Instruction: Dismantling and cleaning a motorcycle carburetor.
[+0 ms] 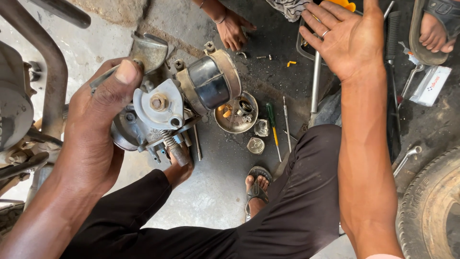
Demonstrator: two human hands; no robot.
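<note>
Gripping a grimy carburetor [167, 105] tightly, the left hand [96, 129] lifts it above the floor [215, 192] for inspection, while the right hand [347, 41] hovers empty, fingers spread, over a small parts bowl [235, 112] below.

Your dull grey metal carburetor [163, 112] with its black rubber sleeve [211, 86], your black trousers [292, 201], green-and-yellow screwdriver [273, 125] on the grey, oil-darkened floor [215, 192], silver bowl [235, 114], small yellow bit [291, 63], white packet [431, 85], black tyre [431, 201], striped cloth [290, 7]
</note>
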